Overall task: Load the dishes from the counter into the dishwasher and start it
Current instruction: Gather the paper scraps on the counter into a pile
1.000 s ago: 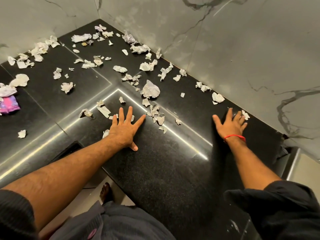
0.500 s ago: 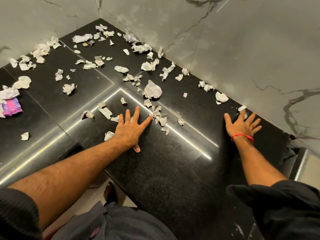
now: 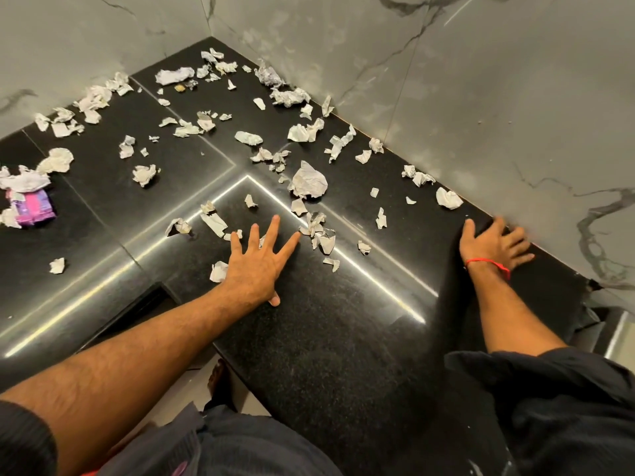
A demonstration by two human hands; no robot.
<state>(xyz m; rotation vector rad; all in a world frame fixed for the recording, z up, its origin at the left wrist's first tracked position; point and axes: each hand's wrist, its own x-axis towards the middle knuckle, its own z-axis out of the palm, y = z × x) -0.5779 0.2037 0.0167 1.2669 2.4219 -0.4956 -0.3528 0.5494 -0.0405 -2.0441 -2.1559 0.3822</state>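
While both hands press flat on the black table, torn paper scraps litter its far corner.

The left hand lies palm down with fingers spread straight, near the table's inner front corner, its fingertips among small scraps. The right hand rests at the back edge by the marble wall, fingers straight and splayed, holding nothing; a red thread circles its wrist. No dishes or dishwasher show in this view. At the left edge a pink and purple packet lies among crumpled paper; any writing on it is too blurred to read. No containers can be made out.
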